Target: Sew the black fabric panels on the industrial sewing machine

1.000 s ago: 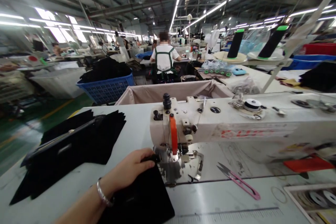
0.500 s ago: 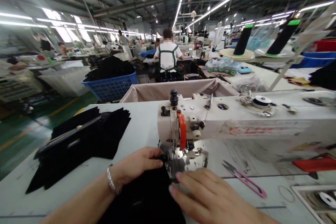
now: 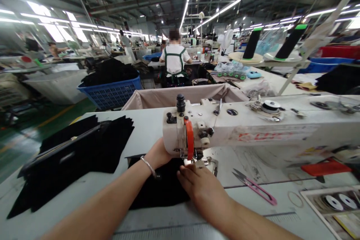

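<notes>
A black fabric piece [image 3: 160, 191] lies on the table under the head of the sewing machine [image 3: 239, 120]. My left hand [image 3: 161, 154] is at the fabric's far side, its fingers hidden behind the machine head; a silver bracelet circles that wrist. Beside the presser foot, my right hand [image 3: 201, 183] has its fingers bent and close together on the fabric's right edge. An orange guard [image 3: 189, 140] stands just above those fingers. The needle area is mostly covered.
Black fabric pieces [image 3: 81, 153] are stacked at left. Pink-handled thread snips [image 3: 257, 189] lie at right, near a tray with bobbins [image 3: 333, 202]. Behind the machine hangs a beige cloth bin [image 3: 168, 99]. A blue basket [image 3: 112, 92] and a seated person [image 3: 174, 60] are farther off.
Both hands have moved forward with the fabric, which now lies flatter under the machine head. My left fingers went out of sight behind it; my right fingers drew together. The view shifted slightly.
</notes>
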Demonstrator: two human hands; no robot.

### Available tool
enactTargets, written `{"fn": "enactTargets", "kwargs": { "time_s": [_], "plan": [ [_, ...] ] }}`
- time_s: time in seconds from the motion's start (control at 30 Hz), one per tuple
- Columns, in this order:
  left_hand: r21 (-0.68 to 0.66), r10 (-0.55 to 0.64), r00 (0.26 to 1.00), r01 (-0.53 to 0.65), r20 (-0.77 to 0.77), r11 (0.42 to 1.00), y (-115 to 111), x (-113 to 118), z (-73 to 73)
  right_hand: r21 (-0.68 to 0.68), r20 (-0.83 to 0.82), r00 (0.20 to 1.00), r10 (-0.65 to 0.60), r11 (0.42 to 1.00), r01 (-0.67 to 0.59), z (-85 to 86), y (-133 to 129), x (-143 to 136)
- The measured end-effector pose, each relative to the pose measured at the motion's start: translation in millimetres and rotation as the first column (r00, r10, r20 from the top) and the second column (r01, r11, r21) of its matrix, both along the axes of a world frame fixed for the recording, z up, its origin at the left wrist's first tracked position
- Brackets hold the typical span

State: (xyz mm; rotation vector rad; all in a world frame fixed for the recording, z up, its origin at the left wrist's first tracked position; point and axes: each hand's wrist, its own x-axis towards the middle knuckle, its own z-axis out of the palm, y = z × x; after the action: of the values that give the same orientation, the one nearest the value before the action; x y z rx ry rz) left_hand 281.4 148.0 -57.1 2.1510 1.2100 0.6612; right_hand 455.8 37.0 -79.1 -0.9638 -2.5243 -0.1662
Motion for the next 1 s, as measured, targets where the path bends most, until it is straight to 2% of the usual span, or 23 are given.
{"fn": "enactTargets", "kwargs": {
  "time_s": [0.07,0.13,0.3,0.33,0.4,0.5,0.6,0.7,0.8,1.0],
  "plan": [
    [0.050,-0.050,0.995,0.054,-0.085,0.997,-6,0,-0.8,0.008,-0.013,1.000,-0.006,1.000,0.006,-0.8,-5,3],
    [0.102,-0.048,0.987,0.064,-0.154,0.993,-17,-2,2.1,0.008,-0.021,1.000,-0.008,1.000,0.008,-0.8,-7,5],
    [0.296,0.129,0.954,-0.046,-0.269,0.954,-69,-7,7.4,-0.026,-0.069,0.998,0.000,1.000,-0.002,1.6,-6,11],
    [0.322,0.107,0.948,-0.006,-0.299,0.947,-80,-9,5.3,-0.046,-0.086,0.996,-0.004,0.999,0.000,2.4,-6,11],
    [0.394,0.019,0.914,0.156,-0.406,0.906,-93,-14,-2.2,-0.093,-0.098,0.995,-0.011,0.996,0.002,4.4,-6,11],
    [0.456,-0.056,0.836,0.353,-0.546,0.817,-92,-24,-14.7,-0.138,-0.047,0.999,-0.008,0.990,0.002,6.9,-6,8],
    [0.451,-0.112,0.818,0.419,-0.564,0.788,-79,-31,-19.0,-0.139,0.004,1.000,-0.026,0.990,0.027,7.8,-7,4],
    [0.448,-0.142,0.817,0.441,-0.559,0.778,-73,-32,-13.3,-0.129,0.046,0.999,-0.026,0.991,0.032,7.9,-9,2],
    [0.441,-0.151,0.813,0.450,-0.562,0.777,-77,-30,-5.7,-0.135,0.077,0.997,-0.007,0.991,0.017,7.7,-12,3],
    [0.394,-0.183,0.832,0.427,-0.525,0.814,-80,-28,1.0,-0.101,0.065,0.998,-0.022,0.994,0.028,9.5,-14,3]
  ]
}}
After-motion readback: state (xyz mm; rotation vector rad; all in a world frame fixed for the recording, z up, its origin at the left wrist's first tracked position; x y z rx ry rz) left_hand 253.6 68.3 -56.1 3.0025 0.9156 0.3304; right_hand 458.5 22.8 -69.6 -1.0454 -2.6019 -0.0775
